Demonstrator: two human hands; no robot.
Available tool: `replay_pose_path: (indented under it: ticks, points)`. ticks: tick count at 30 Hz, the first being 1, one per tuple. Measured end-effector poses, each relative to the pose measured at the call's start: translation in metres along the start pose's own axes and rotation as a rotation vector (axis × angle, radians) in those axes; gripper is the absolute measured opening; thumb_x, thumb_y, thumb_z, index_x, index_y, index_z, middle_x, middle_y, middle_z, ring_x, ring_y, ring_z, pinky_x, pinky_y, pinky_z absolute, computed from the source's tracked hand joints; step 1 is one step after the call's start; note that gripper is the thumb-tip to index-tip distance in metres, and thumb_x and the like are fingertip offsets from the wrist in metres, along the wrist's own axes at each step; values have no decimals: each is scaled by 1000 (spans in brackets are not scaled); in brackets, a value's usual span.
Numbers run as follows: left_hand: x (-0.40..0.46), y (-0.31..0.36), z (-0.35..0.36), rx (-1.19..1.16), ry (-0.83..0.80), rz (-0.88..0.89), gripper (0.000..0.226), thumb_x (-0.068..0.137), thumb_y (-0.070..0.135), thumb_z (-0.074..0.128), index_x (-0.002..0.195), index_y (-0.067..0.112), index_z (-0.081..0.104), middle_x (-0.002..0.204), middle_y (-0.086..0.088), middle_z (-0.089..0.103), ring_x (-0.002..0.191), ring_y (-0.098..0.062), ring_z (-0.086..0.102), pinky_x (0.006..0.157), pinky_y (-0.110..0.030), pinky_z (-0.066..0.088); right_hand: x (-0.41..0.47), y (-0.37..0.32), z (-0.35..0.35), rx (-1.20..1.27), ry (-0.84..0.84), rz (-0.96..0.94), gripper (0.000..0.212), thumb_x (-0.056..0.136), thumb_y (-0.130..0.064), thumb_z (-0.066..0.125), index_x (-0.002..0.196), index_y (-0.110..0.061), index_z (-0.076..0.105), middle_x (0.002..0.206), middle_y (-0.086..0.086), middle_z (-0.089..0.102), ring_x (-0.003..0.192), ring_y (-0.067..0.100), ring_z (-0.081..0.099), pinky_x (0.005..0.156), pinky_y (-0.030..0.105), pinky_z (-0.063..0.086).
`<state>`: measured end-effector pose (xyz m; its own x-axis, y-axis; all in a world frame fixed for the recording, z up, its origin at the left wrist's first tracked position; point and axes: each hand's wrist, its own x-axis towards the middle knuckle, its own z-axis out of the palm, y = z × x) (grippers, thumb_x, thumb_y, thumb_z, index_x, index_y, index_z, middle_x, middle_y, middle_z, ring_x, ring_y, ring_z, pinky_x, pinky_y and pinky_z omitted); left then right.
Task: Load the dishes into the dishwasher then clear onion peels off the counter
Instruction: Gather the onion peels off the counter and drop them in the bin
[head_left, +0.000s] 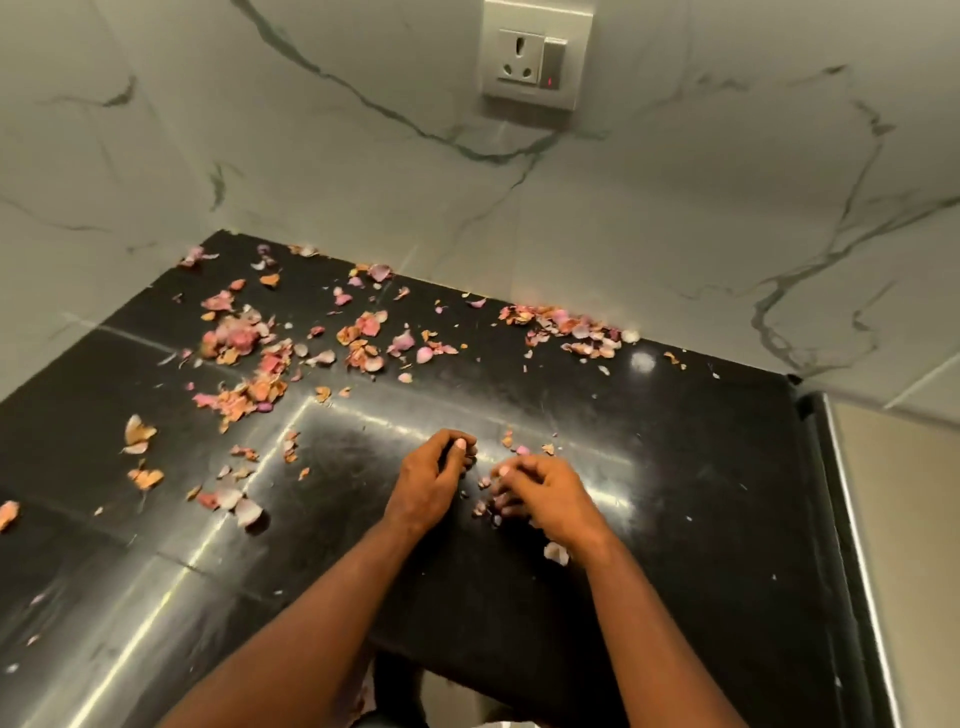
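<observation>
both hands are down on the black desk w/ fingers curled. right hand looks like it's raking a small clump of onion peels under its fingertips. left hand is curled just beside it, can't tell if it's got any. most peels are well apart from the hands tho: scattered patch back left and a pile along the wall. imo sweep the far stuff into one heap w/ the hand's edge first, then scoop. picking flakes one by one = slow, and dry bits scatter.

Warm dim indoor light from above; bright glare streaks on glossy black table; wide-angle bending at edges; slight softness, forearms blurred near bottom.
</observation>
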<state>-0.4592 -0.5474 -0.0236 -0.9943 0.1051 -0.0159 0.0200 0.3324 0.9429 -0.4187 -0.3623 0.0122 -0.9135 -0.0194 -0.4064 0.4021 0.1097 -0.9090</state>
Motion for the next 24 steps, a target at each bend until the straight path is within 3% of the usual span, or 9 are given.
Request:
replay_pose_path:
  ticks: [2, 4, 5, 7, 10, 13, 17, 19, 24]
  points:
    - [2, -7, -5, -120, 10, 2, 21, 109, 16, 51, 103, 13, 70, 92, -5, 76, 84, -23, 74, 79, -36, 63, 12, -8, -5, -111, 276, -148, 14, 102, -23, 64, 102, -21, 78, 89, 3, 79, 81, 15, 74, 73, 27, 60]
    - [5, -12, -10, -264, 46, -58, 28, 111, 19, 46, 103, 7, 69, 92, -13, 76, 82, -34, 73, 75, -37, 62, 27, -9, -11, -397, 449, -215, 23, 100, -32, 64, 120, -27, 75, 117, 0, 75, 101, 9, 70, 88, 15, 53]
    - [7, -13, -12, -334, 60, -98, 32, 112, 22, 44, 103, 4, 68, 92, -15, 75, 82, -36, 73, 75, -38, 62, 36, -6, -11, -544, 435, -188, 39, 102, -39, 62, 137, -24, 66, 142, 5, 63, 124, 14, 61, 104, 16, 46]
    - [11, -16, -16, -462, 89, -167, 40, 113, 27, 39, 105, -1, 66, 93, -20, 75, 81, -36, 72, 75, -38, 62, 52, 4, 1, -753, 310, -72, 78, 102, -63, 48, 163, -17, 30, 172, 12, 16, 159, 26, 15, 128, 37, 15]
    - [17, -17, -21, -598, 106, -231, 48, 113, 34, 36, 107, -4, 65, 96, -26, 73, 81, -34, 70, 75, -36, 60, 61, 24, 30, -981, 256, -96, 99, 93, -84, 25, 167, -22, 1, 171, 9, -19, 158, 24, -21, 127, 42, -11]
    - [16, -18, -22, -650, 126, -245, 51, 113, 37, 34, 105, -2, 66, 93, -24, 74, 78, -31, 70, 71, -33, 60, 48, 38, 54, -1112, 145, -314, 91, 96, -79, 28, 167, -27, 9, 172, 1, -12, 159, 20, -13, 129, 40, -4]
    - [17, -20, -22, -639, 131, -237, 53, 112, 41, 34, 103, -1, 66, 91, -23, 74, 76, -30, 70, 67, -31, 58, 37, 56, 52, -1068, 220, -626, 54, 106, -45, 44, 152, -17, 53, 161, 6, 45, 150, 23, 41, 122, 44, 37]
    - [17, -19, -21, -628, 122, -235, 53, 112, 40, 34, 103, -1, 66, 91, -22, 74, 76, -29, 70, 65, -30, 58, 35, 63, 40, -1029, 307, -686, 42, 105, -33, 50, 139, -14, 67, 147, 5, 61, 139, 21, 55, 115, 41, 46]
    - [15, -12, -21, -631, 103, -234, 52, 113, 36, 32, 104, -3, 65, 91, -22, 73, 75, -26, 70, 64, -27, 59, 30, 60, 14, -951, 483, -661, 25, 94, -8, 74, 118, -10, 78, 122, 4, 75, 118, 21, 64, 104, 40, 55]
